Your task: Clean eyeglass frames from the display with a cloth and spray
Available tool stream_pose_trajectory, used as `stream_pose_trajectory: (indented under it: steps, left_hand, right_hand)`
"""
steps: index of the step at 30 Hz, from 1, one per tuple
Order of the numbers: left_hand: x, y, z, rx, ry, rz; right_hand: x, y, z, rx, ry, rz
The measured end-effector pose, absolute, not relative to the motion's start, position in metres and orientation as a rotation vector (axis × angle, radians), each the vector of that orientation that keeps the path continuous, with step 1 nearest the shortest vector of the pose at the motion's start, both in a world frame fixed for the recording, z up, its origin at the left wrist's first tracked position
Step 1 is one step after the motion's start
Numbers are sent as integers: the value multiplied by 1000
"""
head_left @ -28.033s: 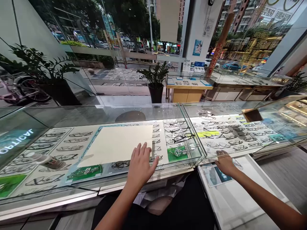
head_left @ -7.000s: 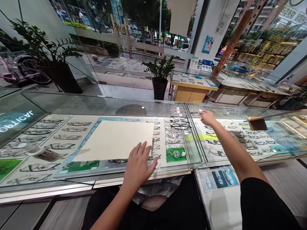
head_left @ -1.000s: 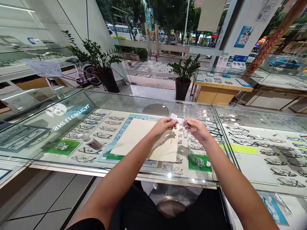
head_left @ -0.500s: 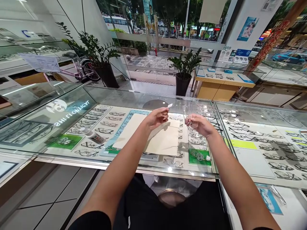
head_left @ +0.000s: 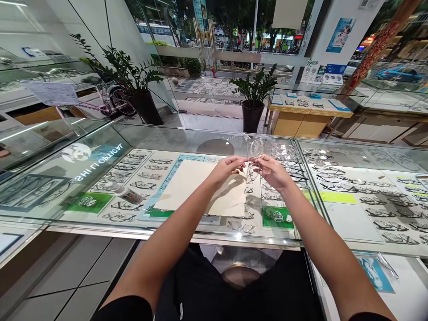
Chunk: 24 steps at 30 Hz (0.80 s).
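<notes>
Above the glass counter, my right hand (head_left: 274,173) has its fingers closed on a pair of thin-framed glasses (head_left: 257,148), held upright with the lenses one above the other. My left hand (head_left: 228,171) meets it from the left, its fingertips pinched at the glasses; the small white piece it held earlier cannot be made out. Below the hands lies a cream cloth (head_left: 187,180) on the counter, over a light blue sheet (head_left: 166,182). A small white bottle (head_left: 129,194) lies tilted to the left of the cloth.
The glass display counter (head_left: 267,241) shows rows of glasses, with green squares at left (head_left: 90,202) and right (head_left: 269,217). Beyond the counter stand two potted plants (head_left: 252,117) and a wooden display table (head_left: 301,125). A bicycle (head_left: 110,100) is at the back left.
My left hand has moved right and my right hand slightly left, so that their fingertips now meet at the glasses. The glasses have turned, and the view has shifted slightly.
</notes>
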State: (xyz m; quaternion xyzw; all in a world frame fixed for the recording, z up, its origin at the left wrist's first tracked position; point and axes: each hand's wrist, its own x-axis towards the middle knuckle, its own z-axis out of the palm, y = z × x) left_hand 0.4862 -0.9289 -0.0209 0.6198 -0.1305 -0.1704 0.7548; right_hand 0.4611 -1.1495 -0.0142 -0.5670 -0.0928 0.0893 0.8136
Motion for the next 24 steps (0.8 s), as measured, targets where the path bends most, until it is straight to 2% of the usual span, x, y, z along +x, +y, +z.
stream_pose_trajectory:
  steps: [13, 19, 24]
  left_hand:
    - [490, -935, -32, 1401, -275, -328]
    - [489, -934, -25, 1317, -102, -360]
    - [489, -932, -23, 1240, -145, -409]
  right_hand:
    - [455, -1143, -14, -1190, -248, 235]
    - [450, -1148, -1, -1217, -279, 89]
    - [449, -1151, 3, -1187, -316, 14]
